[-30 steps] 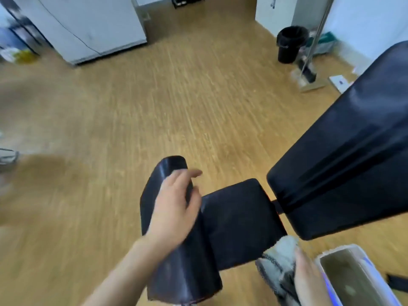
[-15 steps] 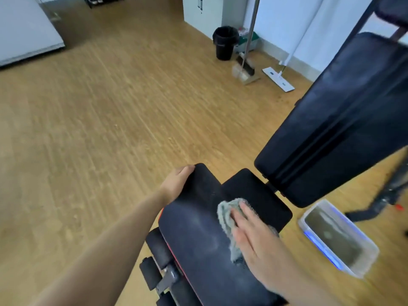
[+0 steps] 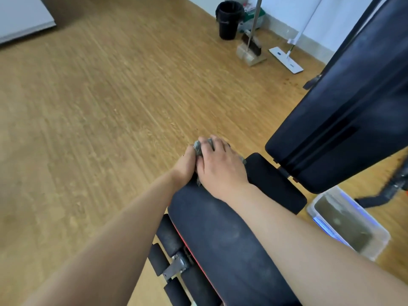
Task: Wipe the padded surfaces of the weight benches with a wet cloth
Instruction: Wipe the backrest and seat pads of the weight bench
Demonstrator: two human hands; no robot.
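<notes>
The wet cloth (image 3: 198, 149) is at the far left corner of the near seat pad (image 3: 223, 235), almost wholly hidden: only a grey tuft shows between the two hands and a speckled edge peeps out below the right palm and by the little finger. Half a second ago it lay mid-pad under the right hand; now it has been pushed across to the far edge, so one stroke over the upper part of the pad looks finished.

The right hand (image 3: 218, 166) lies flat on the cloth, fingers spread and pressing down, their tips curled over the corner — it is pinning the cloth rather than clutching it in a fist. The left hand (image 3: 185, 165) is at the pad's left edge, touching the right hand; its fingers are hidden behind the edge, so I cannot tell whether they grip the pad or merely rest against it. It seems to steady the pad.

The pad surface nearer the camera shows pale, dusty streaks, which suggests this part has not yet been wiped well — a return stroke toward the body is probably due.

Beyond the seat pad, the smaller middle pad (image 3: 276, 184) and the raised backrest pad (image 3: 344, 111) are untouched by either hand. To the right on the wooden floor (image 3: 110, 107) sits a clear tub of murky water (image 3: 346, 221), near enough for rinsing. Far off by the wall are a black bin (image 3: 228, 21) and a flat mop (image 3: 286, 59).
</notes>
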